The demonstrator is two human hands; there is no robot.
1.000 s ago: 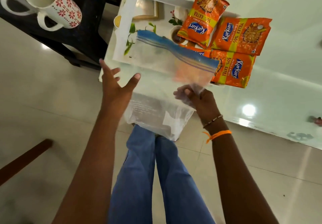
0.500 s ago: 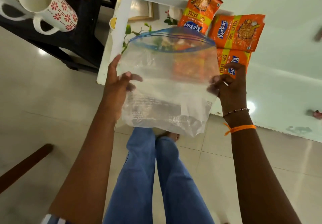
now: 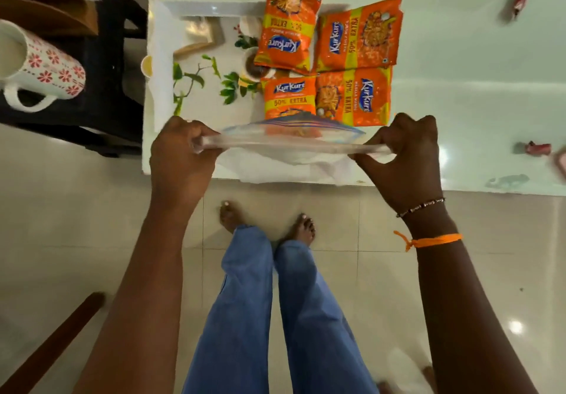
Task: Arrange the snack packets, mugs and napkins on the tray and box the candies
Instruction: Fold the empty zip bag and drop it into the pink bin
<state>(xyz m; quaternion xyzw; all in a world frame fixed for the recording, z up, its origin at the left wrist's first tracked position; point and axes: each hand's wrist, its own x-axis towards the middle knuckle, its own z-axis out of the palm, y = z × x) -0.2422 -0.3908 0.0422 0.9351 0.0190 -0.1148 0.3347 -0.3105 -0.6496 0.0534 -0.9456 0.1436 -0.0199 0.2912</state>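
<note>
A clear zip bag (image 3: 291, 145) with a blue seal is stretched flat between my hands over the tray's near edge. My left hand (image 3: 180, 157) grips its left end and my right hand (image 3: 404, 154) pinches its right end. Several orange snack packets (image 3: 358, 41) lie on the right side of the white leaf-print tray (image 3: 162, 87). A white mug (image 3: 39, 72) with red flowers stands on a dark side table at the far left. Wrapped candies (image 3: 537, 148) lie on the white table to the right, another candy (image 3: 519, 1) farther back.
The white table's (image 3: 459, 93) front edge runs just below my hands. A black side table (image 3: 101, 87) stands left of it. A brown wooden piece (image 3: 52, 347) crosses the tiled floor at lower left. My legs and bare feet are below the table edge.
The bag hung open and upright between my hands before. Now it is pulled taut and level, lower and closer to the tray, with both hands closed on its ends.
</note>
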